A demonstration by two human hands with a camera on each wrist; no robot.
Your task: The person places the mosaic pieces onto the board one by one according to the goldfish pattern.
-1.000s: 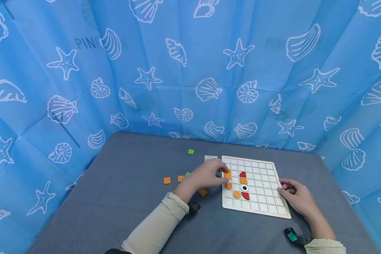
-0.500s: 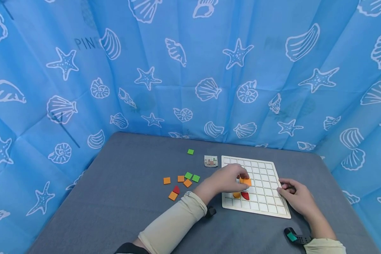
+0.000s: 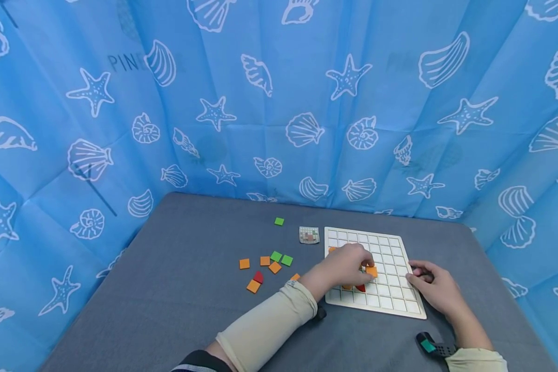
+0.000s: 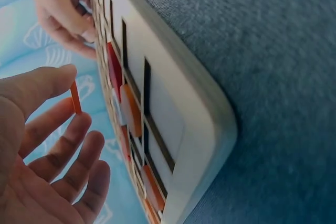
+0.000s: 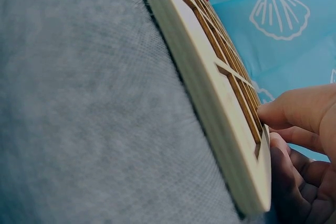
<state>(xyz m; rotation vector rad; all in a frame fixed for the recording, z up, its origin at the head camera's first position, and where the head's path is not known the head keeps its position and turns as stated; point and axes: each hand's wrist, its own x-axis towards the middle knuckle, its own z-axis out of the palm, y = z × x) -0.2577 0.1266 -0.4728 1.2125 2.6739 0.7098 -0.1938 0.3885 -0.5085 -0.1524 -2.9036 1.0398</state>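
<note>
My left hand (image 3: 344, 267) is over the left half of a white gridded board (image 3: 397, 281). Between thumb and fingertip it pinches an orange square tile (image 3: 371, 271), seen edge-on and raised off the board in the left wrist view. Below this hand, a red rounded tile (image 4: 114, 69) and an orange round tile (image 4: 130, 109) sit in the grid; the hand hides other pieces in the head view. My right hand (image 3: 439, 289) grips the board's right edge, thumb on top; in the right wrist view its curled fingers are beside and below the rim (image 5: 210, 129).
Left of the board lie several loose tiles, among them an orange square (image 3: 244, 264), a red piece (image 3: 258, 277) and a green square (image 3: 287, 260). A small patterned card (image 3: 309, 235) lies by the board's upper left corner. A blue shell-print curtain (image 3: 260, 103) hangs behind the grey table (image 3: 190, 299).
From the board's left column, my left hand has moved right across the board, now with the orange square tile at its fingertips. The right hand has stayed at the board's edge.
</note>
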